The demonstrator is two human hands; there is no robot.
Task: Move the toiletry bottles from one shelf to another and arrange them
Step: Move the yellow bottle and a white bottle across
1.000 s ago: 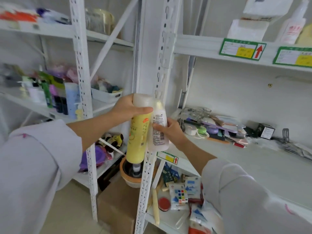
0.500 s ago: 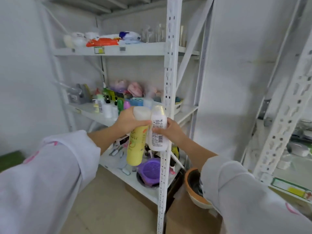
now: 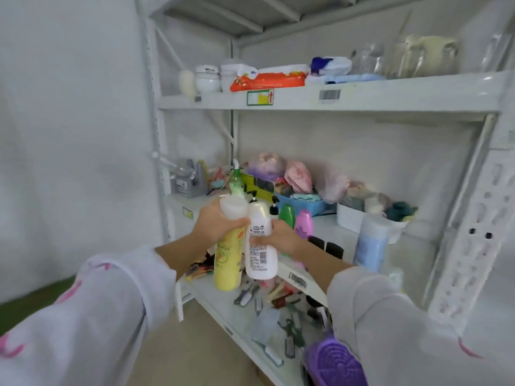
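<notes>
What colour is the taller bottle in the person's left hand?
Yellow, with a whitish translucent cap: the yellow bottle in the left hand, seen in the head view.

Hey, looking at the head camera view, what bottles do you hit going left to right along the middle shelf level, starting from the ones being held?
yellow bottle → white bottle → green bottle → pink bottle → pale blue bottle

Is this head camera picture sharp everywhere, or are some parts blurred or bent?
Head view: soft throughout. The white bottle in the right hand is sharpest, though its label text stays unreadable; the yellow bottle in the left hand is softer. The sleeves smear at the lower corners, and the shelf upright leans from wide-angle distortion. Lighting is flat.
</notes>
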